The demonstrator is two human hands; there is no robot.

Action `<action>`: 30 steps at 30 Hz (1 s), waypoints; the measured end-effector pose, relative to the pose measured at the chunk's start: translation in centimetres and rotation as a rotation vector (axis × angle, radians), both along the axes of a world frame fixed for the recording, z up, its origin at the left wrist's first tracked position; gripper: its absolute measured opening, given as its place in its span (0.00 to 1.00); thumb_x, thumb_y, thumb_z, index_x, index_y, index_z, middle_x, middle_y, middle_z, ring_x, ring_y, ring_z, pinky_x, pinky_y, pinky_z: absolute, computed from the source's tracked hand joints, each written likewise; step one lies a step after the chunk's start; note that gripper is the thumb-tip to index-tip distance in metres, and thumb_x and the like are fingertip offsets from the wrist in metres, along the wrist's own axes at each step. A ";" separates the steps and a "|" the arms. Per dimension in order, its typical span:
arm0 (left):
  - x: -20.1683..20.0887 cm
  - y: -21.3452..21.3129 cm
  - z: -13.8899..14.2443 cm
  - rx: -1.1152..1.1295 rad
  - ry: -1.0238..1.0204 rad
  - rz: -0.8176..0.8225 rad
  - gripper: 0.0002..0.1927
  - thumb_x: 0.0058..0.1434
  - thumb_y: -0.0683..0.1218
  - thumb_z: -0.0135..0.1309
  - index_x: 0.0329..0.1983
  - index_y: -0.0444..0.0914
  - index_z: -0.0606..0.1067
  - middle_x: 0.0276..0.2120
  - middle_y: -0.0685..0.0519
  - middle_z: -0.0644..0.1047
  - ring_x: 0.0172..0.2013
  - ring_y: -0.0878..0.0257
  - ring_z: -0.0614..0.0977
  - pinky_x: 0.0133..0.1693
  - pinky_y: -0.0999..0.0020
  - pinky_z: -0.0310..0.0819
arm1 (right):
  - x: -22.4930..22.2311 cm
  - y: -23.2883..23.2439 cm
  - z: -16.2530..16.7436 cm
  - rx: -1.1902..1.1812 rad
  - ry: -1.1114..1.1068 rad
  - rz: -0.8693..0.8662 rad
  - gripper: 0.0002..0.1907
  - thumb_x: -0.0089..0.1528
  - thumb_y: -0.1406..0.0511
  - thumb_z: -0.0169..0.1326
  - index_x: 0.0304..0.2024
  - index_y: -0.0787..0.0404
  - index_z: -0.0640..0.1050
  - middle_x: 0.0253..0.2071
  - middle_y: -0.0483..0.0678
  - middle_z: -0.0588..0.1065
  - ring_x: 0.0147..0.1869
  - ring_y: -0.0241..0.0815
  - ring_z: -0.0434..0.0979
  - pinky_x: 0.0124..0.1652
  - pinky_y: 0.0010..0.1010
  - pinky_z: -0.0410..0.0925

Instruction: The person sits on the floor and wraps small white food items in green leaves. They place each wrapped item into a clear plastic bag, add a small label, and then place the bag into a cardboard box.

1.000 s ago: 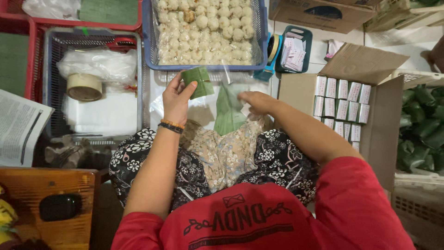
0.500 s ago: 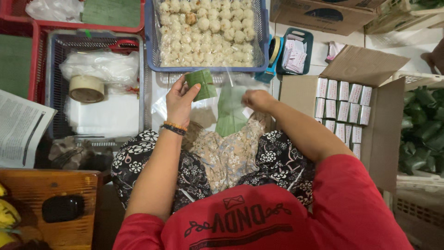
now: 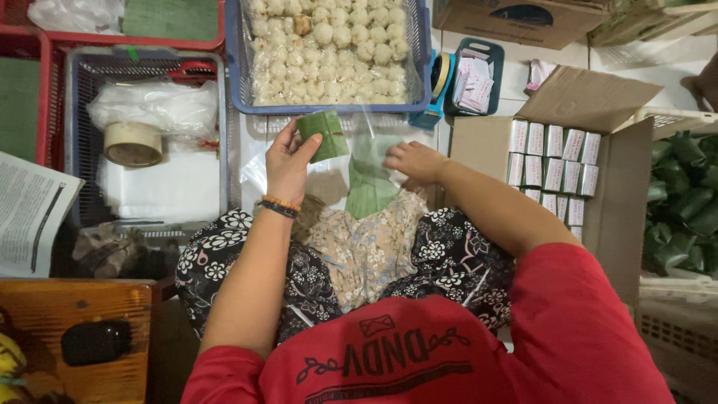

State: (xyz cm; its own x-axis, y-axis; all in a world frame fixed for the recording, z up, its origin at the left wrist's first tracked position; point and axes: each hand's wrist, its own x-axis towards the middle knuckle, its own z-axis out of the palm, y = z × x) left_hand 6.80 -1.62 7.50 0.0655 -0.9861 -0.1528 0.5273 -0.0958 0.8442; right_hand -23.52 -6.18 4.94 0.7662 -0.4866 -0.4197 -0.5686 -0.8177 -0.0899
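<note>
My left hand (image 3: pixel 288 161) holds a small parcel wrapped in green leaf (image 3: pixel 324 135) up in front of me. My right hand (image 3: pixel 413 161) grips the edge of a clear plastic bag (image 3: pixel 374 153) that lies over a green leaf piece (image 3: pixel 368 191) on my lap. A beaded bracelet circles my left wrist. Just beyond both hands stands a blue basket (image 3: pixel 235 71) filled with several pale round dumplings (image 3: pixel 329 45).
An open cardboard box (image 3: pixel 624 161) with rows of small white packets stands at my right. Green wrapped parcels (image 3: pixel 684 198) fill a crate at far right. A tape roll (image 3: pixel 132 144) and plastic bags lie in a grey basket at left. A newspaper (image 3: pixel 30 213) lies left.
My left hand has lifted the leaf parcel slightly and turned it. My right hand has shifted a little right along the plastic bag.
</note>
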 end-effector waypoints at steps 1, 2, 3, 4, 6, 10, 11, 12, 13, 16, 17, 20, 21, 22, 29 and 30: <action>0.0 0.0 0.0 -0.008 0.003 -0.005 0.27 0.63 0.34 0.58 0.66 0.29 0.68 0.50 0.50 0.80 0.48 0.66 0.81 0.52 0.71 0.77 | 0.0 0.0 -0.1 -0.014 -0.030 0.032 0.35 0.50 0.60 0.67 0.58 0.53 0.70 0.62 0.50 0.67 0.64 0.52 0.66 0.58 0.41 0.64; 0.0 0.1 -0.1 -0.017 0.006 -0.008 0.26 0.64 0.34 0.58 0.66 0.28 0.68 0.50 0.49 0.79 0.48 0.66 0.81 0.52 0.71 0.77 | 0.1 -0.1 -0.5 -0.029 -0.060 0.065 0.28 0.53 0.62 0.63 0.56 0.53 0.71 0.59 0.50 0.69 0.63 0.51 0.68 0.57 0.40 0.66; 0.0 0.1 -0.1 -0.027 0.009 -0.010 0.26 0.64 0.34 0.58 0.66 0.28 0.68 0.50 0.49 0.79 0.48 0.66 0.81 0.52 0.71 0.77 | 0.0 -0.3 -0.9 -0.045 -0.091 0.099 0.22 0.57 0.64 0.60 0.54 0.53 0.72 0.56 0.49 0.70 0.62 0.51 0.70 0.56 0.39 0.68; 0.0 0.2 -0.1 -0.026 0.009 -0.006 0.27 0.64 0.34 0.58 0.66 0.28 0.68 0.50 0.49 0.79 0.48 0.66 0.81 0.52 0.71 0.77 | -0.2 -0.4 -1.4 -0.033 -0.130 0.093 0.20 0.57 0.65 0.58 0.53 0.53 0.73 0.55 0.49 0.70 0.61 0.51 0.71 0.55 0.39 0.68; 0.0 0.2 0.0 -0.028 0.011 0.002 0.27 0.63 0.34 0.58 0.66 0.29 0.68 0.50 0.50 0.79 0.48 0.66 0.81 0.52 0.71 0.77 | -0.8 -0.8 -2.4 -0.015 -0.208 0.080 0.17 0.58 0.66 0.55 0.51 0.55 0.74 0.53 0.50 0.71 0.58 0.52 0.72 0.55 0.40 0.69; 0.0 0.1 0.2 -0.024 -0.022 -0.010 0.27 0.64 0.35 0.59 0.66 0.29 0.69 0.50 0.50 0.79 0.47 0.67 0.81 0.51 0.72 0.77 | -1.2 -1.6 -3.9 0.022 -0.307 -0.053 0.11 0.60 0.67 0.58 0.46 0.55 0.78 0.51 0.49 0.74 0.55 0.51 0.75 0.54 0.38 0.70; 0.0 0.2 0.2 -0.026 -0.016 -0.011 0.27 0.64 0.35 0.59 0.66 0.29 0.69 0.50 0.50 0.79 0.47 0.67 0.81 0.51 0.72 0.77 | -1.1 -1.7 -3.9 0.088 -0.354 -0.170 0.10 0.61 0.65 0.59 0.45 0.55 0.79 0.49 0.48 0.75 0.52 0.50 0.77 0.53 0.39 0.71; 0.0 0.2 0.3 -0.026 -0.011 -0.012 0.26 0.64 0.35 0.59 0.65 0.29 0.69 0.50 0.50 0.79 0.47 0.67 0.81 0.52 0.72 0.77 | -1.1 -1.8 -3.9 0.156 -0.399 -0.288 0.08 0.61 0.64 0.61 0.44 0.55 0.80 0.47 0.48 0.77 0.49 0.50 0.78 0.52 0.39 0.71; 0.0 0.2 0.3 -0.022 -0.018 -0.013 0.26 0.64 0.35 0.59 0.66 0.29 0.69 0.49 0.50 0.80 0.46 0.67 0.81 0.51 0.72 0.77 | -1.1 -1.9 -3.9 0.202 -0.460 -0.396 0.07 0.62 0.64 0.62 0.42 0.57 0.81 0.45 0.48 0.76 0.48 0.49 0.78 0.51 0.38 0.72; -0.1 0.3 0.2 -0.007 -0.030 -0.023 0.26 0.64 0.36 0.59 0.66 0.30 0.69 0.48 0.50 0.80 0.45 0.67 0.81 0.49 0.72 0.77 | -1.0 -2.2 -3.4 0.405 -0.644 -0.693 0.07 0.61 0.65 0.65 0.41 0.58 0.82 0.41 0.47 0.76 0.43 0.43 0.78 0.46 0.33 0.72; -0.2 0.2 0.1 -0.002 -0.026 -0.024 0.27 0.63 0.36 0.59 0.66 0.30 0.69 0.48 0.50 0.80 0.45 0.67 0.81 0.50 0.73 0.77 | -1.0 -2.3 -3.1 0.518 -0.705 -0.765 0.11 0.59 0.67 0.63 0.44 0.58 0.80 0.40 0.44 0.77 0.42 0.39 0.78 0.45 0.30 0.71; -0.5 0.0 -0.3 0.014 -0.035 -0.028 0.28 0.63 0.36 0.59 0.67 0.30 0.68 0.48 0.50 0.80 0.45 0.67 0.81 0.49 0.73 0.77 | -1.1 -2.7 -2.0 0.616 -0.792 -0.951 0.16 0.55 0.69 0.66 0.44 0.59 0.77 0.34 0.44 0.74 0.37 0.34 0.74 0.38 0.27 0.70; -0.6 0.0 -0.5 0.021 -0.042 -0.030 0.29 0.63 0.36 0.59 0.67 0.30 0.68 0.47 0.50 0.80 0.44 0.67 0.81 0.48 0.73 0.77 | -1.1 -2.8 -1.7 0.609 -0.806 -1.009 0.16 0.55 0.69 0.68 0.42 0.61 0.76 0.32 0.45 0.72 0.35 0.34 0.72 0.35 0.27 0.69; -0.7 0.0 -0.8 0.028 -0.050 -0.033 0.29 0.63 0.36 0.59 0.68 0.29 0.67 0.47 0.51 0.80 0.44 0.68 0.81 0.48 0.73 0.77 | -1.1 -2.8 -1.4 0.633 -0.810 -1.025 0.14 0.56 0.68 0.68 0.40 0.62 0.77 0.32 0.45 0.73 0.34 0.34 0.72 0.35 0.26 0.69; -1.1 -0.2 -2.0 0.048 -0.065 -0.030 0.31 0.62 0.36 0.60 0.68 0.28 0.66 0.46 0.51 0.80 0.44 0.68 0.81 0.47 0.73 0.76 | -1.9 -3.3 -0.8 0.590 -0.772 -0.956 0.07 0.61 0.65 0.62 0.38 0.62 0.81 0.30 0.42 0.78 0.33 0.31 0.75 0.35 0.26 0.71; -1.1 -0.2 -2.1 0.050 -0.066 -0.021 0.31 0.62 0.36 0.60 0.68 0.29 0.66 0.46 0.51 0.80 0.44 0.68 0.81 0.48 0.73 0.77 | -1.8 -3.4 -0.7 0.547 -0.761 -0.918 0.07 0.61 0.65 0.61 0.39 0.61 0.81 0.30 0.42 0.78 0.34 0.31 0.75 0.35 0.26 0.71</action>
State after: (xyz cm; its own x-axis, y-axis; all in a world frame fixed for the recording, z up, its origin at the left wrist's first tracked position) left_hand 5.72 -1.85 5.37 0.0560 -0.9785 -0.1983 0.4683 -0.1497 0.8708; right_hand -25.36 -9.58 4.20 0.3799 -0.8601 -0.3406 -0.5553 0.0824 -0.8275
